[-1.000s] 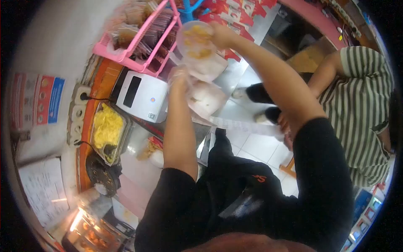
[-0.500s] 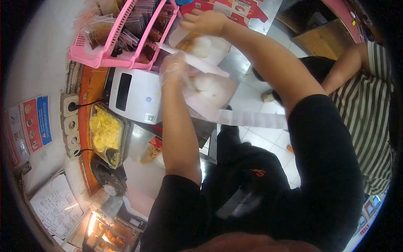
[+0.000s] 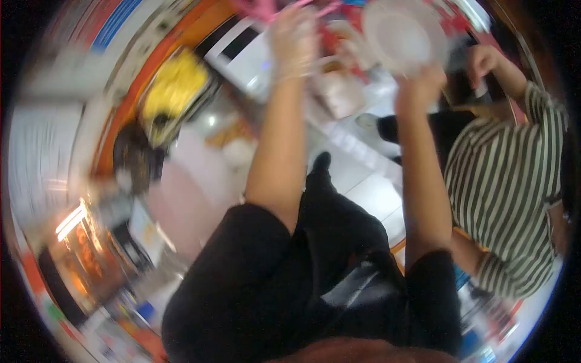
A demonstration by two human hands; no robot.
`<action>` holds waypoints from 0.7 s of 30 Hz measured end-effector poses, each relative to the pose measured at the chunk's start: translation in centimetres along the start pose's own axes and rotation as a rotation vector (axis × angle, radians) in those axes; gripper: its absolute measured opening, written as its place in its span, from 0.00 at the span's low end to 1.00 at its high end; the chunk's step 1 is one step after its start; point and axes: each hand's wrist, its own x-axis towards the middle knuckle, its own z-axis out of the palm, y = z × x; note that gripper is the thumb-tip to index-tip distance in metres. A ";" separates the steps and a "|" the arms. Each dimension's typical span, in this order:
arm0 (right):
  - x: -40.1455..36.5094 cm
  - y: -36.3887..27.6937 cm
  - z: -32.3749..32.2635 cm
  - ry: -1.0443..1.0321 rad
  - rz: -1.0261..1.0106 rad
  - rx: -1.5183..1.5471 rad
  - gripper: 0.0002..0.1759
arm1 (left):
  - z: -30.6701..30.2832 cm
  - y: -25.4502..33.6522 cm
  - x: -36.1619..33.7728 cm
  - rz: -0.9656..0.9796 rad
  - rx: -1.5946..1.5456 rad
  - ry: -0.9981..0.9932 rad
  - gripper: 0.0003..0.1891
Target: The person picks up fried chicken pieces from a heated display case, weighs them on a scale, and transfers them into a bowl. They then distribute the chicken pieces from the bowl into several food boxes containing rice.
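Observation:
My right hand [image 3: 423,89] grips the near rim of a round, whitish, shallow dish or lid [image 3: 407,37], tilted so its circular face shows; blur hides which it is. My left hand [image 3: 295,42], in a clear plastic glove, is smeared by motion beside the white machine [image 3: 245,57] with a dark panel. Its fingers are too blurred to read. Between the two hands lies a pale paper packet [image 3: 339,91], with red and white packaging behind it.
A clear tub of yellow slices [image 3: 173,88] stands at the left. Nearer me, food [image 3: 233,138] lies on pale paper [image 3: 187,199]. A lit warming cabinet [image 3: 91,251] is lower left. A person in a striped shirt [image 3: 499,187] is close on the right. A pink basket [image 3: 261,8] shows at the top.
The view has swung. My right hand has moved from the paper wraps with rice to the right and now holds the round dish or lid. My left hand has left the wraps.

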 end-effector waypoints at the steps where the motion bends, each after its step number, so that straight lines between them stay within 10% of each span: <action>1: -3.0 -0.1 -1.8 -0.179 0.044 0.153 0.24 | -1.1 1.5 -0.9 0.299 0.140 0.074 0.17; 3: -10.3 -1.5 -3.8 -0.276 0.094 0.103 0.20 | -3.3 7.5 -4.5 0.427 0.057 0.156 0.26; 4: -14.4 -2.9 -4.2 -0.370 0.253 0.239 0.20 | -5.5 9.3 -5.2 0.519 -0.461 0.029 0.22; 9: -34.3 -5.2 -4.9 -1.024 0.576 0.134 0.22 | -28.3 22.5 -25.7 0.631 0.621 0.476 0.19; 13: -49.3 -4.8 -3.8 -1.366 0.961 0.037 0.23 | -42.5 27.4 -43.8 0.298 0.750 0.778 0.27; 21: -66.6 6.2 2.8 -1.003 0.832 -0.211 0.29 | -55.3 31.8 -66.3 0.133 0.643 1.190 0.17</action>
